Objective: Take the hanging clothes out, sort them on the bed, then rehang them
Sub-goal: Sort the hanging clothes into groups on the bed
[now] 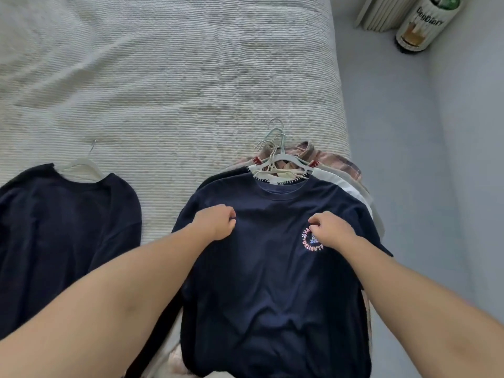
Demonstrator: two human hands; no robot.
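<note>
A navy T-shirt [272, 282] with a round chest logo lies on top of a pile of hung clothes at the bed's right edge. My left hand [215, 222] pinches its fabric below the left shoulder. My right hand [331, 230] pinches the fabric at the logo. Several white hangers [275, 156] fan out above the collar. Under the shirt show a white garment [346, 186] and a plaid one [341, 162]. A second dark top [62, 230] on a white hanger [79, 167] lies apart at the left.
The bed's pale ribbed cover [163, 77] stretches away behind the clothes. Grey floor [403, 159] runs along the bed's right side. A round printed canister [425, 23] and a row of white books [381, 12] stand at the top right.
</note>
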